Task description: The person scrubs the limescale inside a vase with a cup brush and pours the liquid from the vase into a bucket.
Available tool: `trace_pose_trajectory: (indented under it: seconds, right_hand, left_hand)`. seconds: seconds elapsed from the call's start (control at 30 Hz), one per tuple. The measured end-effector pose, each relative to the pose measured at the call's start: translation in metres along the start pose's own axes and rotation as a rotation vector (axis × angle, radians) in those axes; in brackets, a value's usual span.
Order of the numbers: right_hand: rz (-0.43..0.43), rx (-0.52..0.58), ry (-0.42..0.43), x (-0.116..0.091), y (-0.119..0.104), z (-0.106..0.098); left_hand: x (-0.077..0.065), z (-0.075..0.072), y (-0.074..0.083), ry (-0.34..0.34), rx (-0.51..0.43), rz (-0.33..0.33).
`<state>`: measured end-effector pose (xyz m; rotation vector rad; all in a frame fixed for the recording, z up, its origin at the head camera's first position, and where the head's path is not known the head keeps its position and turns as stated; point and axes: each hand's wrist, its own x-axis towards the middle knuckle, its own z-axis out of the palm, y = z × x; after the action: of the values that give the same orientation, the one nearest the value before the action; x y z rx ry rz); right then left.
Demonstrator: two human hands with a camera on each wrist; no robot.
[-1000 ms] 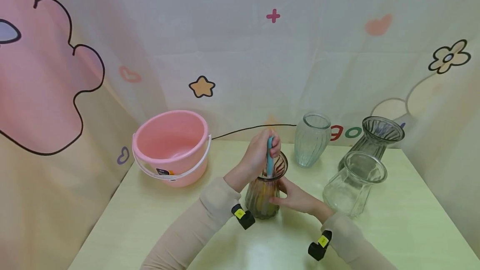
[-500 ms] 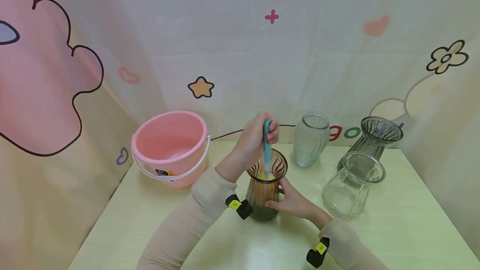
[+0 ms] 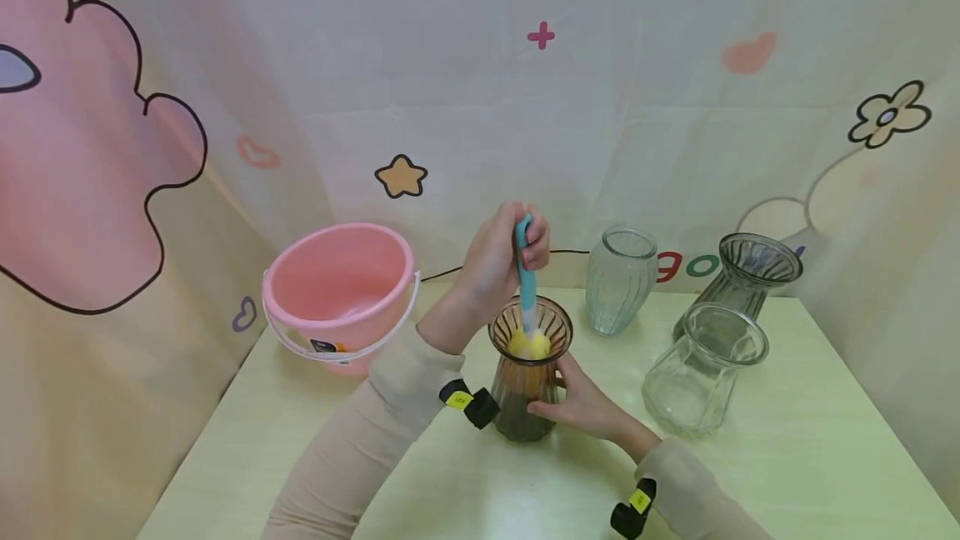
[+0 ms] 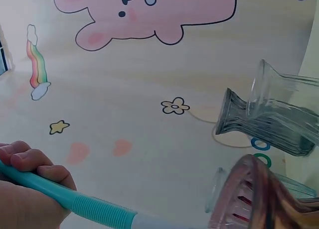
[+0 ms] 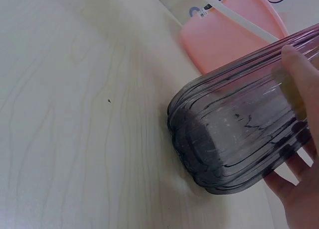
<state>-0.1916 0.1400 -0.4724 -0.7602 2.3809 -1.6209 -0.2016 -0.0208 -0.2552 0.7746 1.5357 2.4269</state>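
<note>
My left hand (image 3: 491, 265) grips the teal handle of a bottle brush (image 3: 527, 294) that stands nearly upright over a ribbed brown-grey glass vase (image 3: 517, 411). The brush's yellow sponge head (image 3: 529, 347) sits inside the vase's flared mouth. In the left wrist view, fingers (image 4: 30, 162) wrap the handle above a ribbed section. Low on the vase's right side, my right hand (image 3: 588, 402) holds it with the thumb in front and fingers behind. The right wrist view shows the vase's darker base (image 5: 199, 144) at the tabletop.
A pink bucket (image 3: 375, 348) with a white handle stands at the back left. To the right are a pale tapered glass vase (image 3: 618, 286), a grey ribbed vase (image 3: 731, 294) and a clear faceted vase (image 3: 690, 390). A printed curtain (image 3: 465, 107) hangs behind the table (image 3: 585, 490).
My left hand has risen and shifted slightly left, drawing the brush upward. Its yellow sponge has come up from deep in the vase to the mouth. My right hand keeps hold of the vase.
</note>
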Motion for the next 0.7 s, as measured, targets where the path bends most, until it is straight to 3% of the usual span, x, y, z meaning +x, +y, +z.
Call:
trace_pose_trajectory:
  seconds: [0.2,0.43,0.7]
  right_hand:
    - [-0.027,-0.003,0.001,-0.004,-0.025,-0.001]
    - [-0.033,0.009,0.011,-0.004,-0.027,-0.001]
    - [-0.015,-0.009,0.04,-0.007,-0.022,0.002]
  left_hand:
    - [-0.003,-0.007,-0.03,0.057,0.027,-0.074]
    - [-0.006,-0.014,-0.067,0.087,0.055,-0.164]
    - [-0.01,-0.012,-0.073,0.087,0.094,-0.151]
